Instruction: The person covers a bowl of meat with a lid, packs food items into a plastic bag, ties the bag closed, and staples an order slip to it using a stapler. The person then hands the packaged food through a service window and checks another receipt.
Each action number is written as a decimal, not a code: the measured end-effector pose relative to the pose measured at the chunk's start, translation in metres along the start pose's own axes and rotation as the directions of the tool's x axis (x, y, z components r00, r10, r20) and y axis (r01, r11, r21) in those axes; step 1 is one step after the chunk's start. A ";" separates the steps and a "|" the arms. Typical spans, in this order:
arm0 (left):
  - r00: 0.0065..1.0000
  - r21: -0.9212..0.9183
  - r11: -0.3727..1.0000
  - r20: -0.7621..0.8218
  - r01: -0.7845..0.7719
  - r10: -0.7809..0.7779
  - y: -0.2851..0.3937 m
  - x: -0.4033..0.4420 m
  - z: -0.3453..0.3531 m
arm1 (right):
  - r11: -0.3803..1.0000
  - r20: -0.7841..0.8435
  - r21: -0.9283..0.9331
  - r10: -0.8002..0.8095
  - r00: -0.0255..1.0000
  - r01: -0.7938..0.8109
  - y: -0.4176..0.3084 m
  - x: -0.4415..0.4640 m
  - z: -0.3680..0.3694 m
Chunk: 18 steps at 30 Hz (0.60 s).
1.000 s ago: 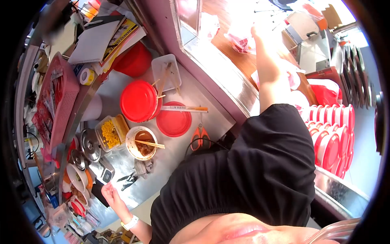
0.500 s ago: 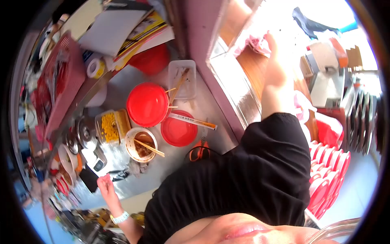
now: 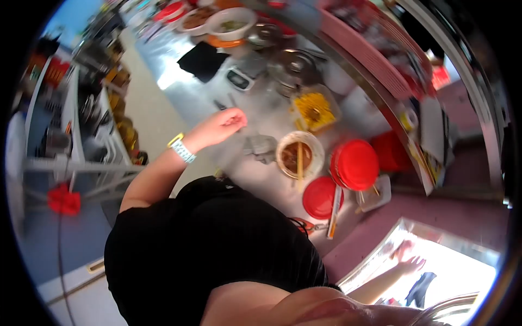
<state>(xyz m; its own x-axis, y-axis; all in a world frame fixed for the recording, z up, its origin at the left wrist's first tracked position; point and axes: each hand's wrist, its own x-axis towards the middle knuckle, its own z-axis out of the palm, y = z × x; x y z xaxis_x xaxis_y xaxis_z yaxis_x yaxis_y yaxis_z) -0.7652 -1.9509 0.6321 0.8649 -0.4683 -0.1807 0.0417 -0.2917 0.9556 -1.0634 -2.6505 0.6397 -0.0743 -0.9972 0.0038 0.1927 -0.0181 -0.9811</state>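
My left hand [image 3: 231,120], with a light-coloured watch and a yellow band on its wrist, hovers over the metal counter with its fingers curled in; I see nothing in them. Nearest to it are a crumpled grey cloth [image 3: 260,145] and a white tub [image 3: 280,157] of brown sauce with chopsticks [image 3: 299,160] standing in it. Through a bright opening in the wall reaches my right hand [image 3: 413,265], fingers apart, beside a pale pink crumpled thing [image 3: 403,249]. Glare washes out detail there.
Beyond the tub are a container of yellow food [image 3: 315,108], a steel lidded pot [image 3: 293,68] and a small scale [image 3: 239,79]. Stacked red lids [image 3: 356,165], a flat red lid [image 3: 322,198] and orange-handled scissors [image 3: 310,227] lie nearer the wall. A pink basket [image 3: 370,49] sits on the shelf above.
My view has swung left along the counter, so the wall opening now lies at lower right. My left hand now shows curled fingers, and my right arm still reaches through the opening.
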 end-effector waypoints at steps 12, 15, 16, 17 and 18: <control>0.956 -0.074 0.990 -0.260 0.119 -0.135 -0.093 -0.114 -0.194 | 0.815 0.718 -0.180 -0.274 0.640 0.551 0.049 -0.421 0.151; 0.918 -0.154 0.981 -0.361 0.118 -0.166 -0.130 -0.147 -0.280 | 0.934 0.855 -0.163 -0.027 0.518 0.318 0.064 -0.523 0.210; 0.921 -0.143 0.984 -0.356 0.111 -0.156 -0.139 -0.162 -0.309 | 0.948 0.887 -0.147 0.000 0.461 0.282 0.066 -0.563 0.228; 0.898 -0.215 0.972 -0.404 0.091 -0.173 -0.148 -0.175 -0.337 | 0.967 0.915 -0.086 -0.018 0.404 0.239 0.071 -0.610 0.249; 0.871 -0.289 0.955 -0.449 0.069 -0.199 -0.158 -0.190 -0.362 | 0.980 0.939 -0.031 -0.039 0.343 0.194 0.070 -0.661 0.273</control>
<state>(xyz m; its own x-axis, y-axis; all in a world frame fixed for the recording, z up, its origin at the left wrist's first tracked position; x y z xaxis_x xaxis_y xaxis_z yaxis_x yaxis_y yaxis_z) -0.7556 -1.5139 0.5993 0.9697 0.0252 -0.2432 0.2444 -0.0697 0.9672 -0.7337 -2.0126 0.6212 0.8854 -0.4089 0.2209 0.1446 -0.2093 -0.9671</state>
